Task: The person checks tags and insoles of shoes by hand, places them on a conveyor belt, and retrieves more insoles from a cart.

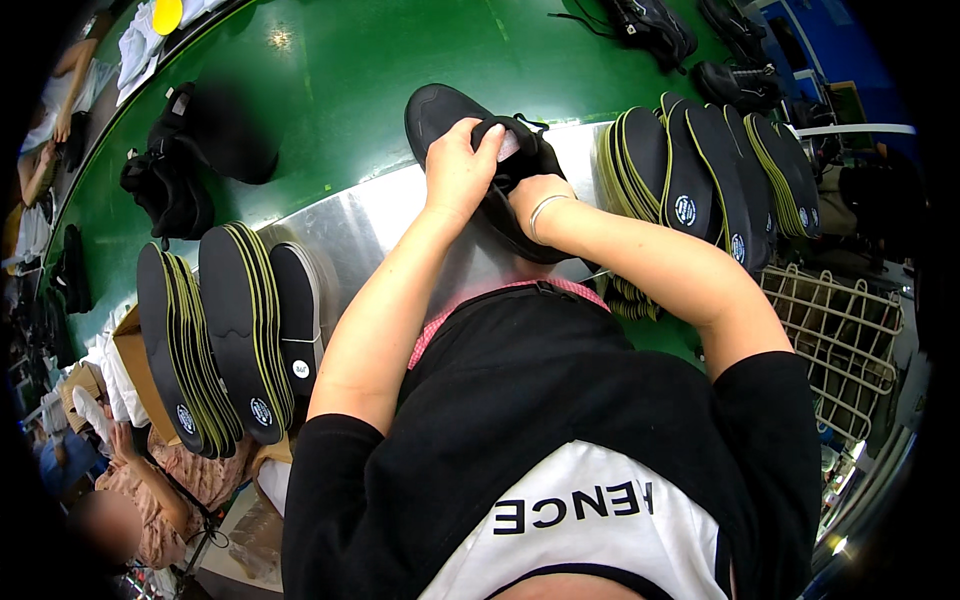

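A black lace-up shoe [440,110] lies in front of me across the metal plate, toe pointing to the far left. My left hand [462,168] is closed on the shoe's tongue and upper edge, with the thumb near a pale label [510,146]. My right hand [540,200], with a silver bangle at the wrist, reaches into the shoe's opening. The shoe hides its fingers, so I cannot see whether they hold anything.
Stacked black insoles with yellow-green edges stand at left [235,330] and right [640,160]. Black shoes lie on the green table [350,70] at far left [165,190] and far right [650,30]. A wire rack [835,345] is at right; a co-worker [165,490] sits lower left.
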Action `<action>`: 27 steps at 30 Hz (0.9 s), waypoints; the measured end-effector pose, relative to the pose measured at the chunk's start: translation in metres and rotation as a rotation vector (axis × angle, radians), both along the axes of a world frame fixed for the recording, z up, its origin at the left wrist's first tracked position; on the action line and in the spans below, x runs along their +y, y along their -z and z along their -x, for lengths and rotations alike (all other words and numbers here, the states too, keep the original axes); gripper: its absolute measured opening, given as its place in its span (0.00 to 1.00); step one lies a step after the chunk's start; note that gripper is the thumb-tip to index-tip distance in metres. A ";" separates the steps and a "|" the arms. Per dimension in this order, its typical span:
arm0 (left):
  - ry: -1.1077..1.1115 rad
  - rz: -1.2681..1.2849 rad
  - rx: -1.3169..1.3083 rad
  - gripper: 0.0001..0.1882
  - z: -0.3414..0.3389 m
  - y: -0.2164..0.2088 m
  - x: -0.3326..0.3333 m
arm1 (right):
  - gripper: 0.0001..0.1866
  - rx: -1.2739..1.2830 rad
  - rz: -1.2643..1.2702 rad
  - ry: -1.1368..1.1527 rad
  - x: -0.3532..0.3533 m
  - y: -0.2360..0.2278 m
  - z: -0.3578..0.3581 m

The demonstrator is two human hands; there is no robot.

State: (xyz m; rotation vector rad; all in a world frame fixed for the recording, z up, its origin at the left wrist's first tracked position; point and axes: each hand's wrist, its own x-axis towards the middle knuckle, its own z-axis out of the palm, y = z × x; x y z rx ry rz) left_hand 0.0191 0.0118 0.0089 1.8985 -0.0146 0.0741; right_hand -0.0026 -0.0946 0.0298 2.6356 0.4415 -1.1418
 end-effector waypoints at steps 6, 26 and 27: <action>0.019 -0.013 0.025 0.17 0.001 -0.005 0.000 | 0.12 0.130 -0.001 -0.175 -0.007 -0.014 0.002; 0.107 0.141 0.120 0.13 0.006 -0.018 0.019 | 0.19 0.103 -0.759 0.047 -0.054 -0.064 0.003; 0.110 0.183 0.128 0.12 0.005 -0.014 0.027 | 0.18 -0.002 -0.939 0.121 -0.064 -0.071 -0.009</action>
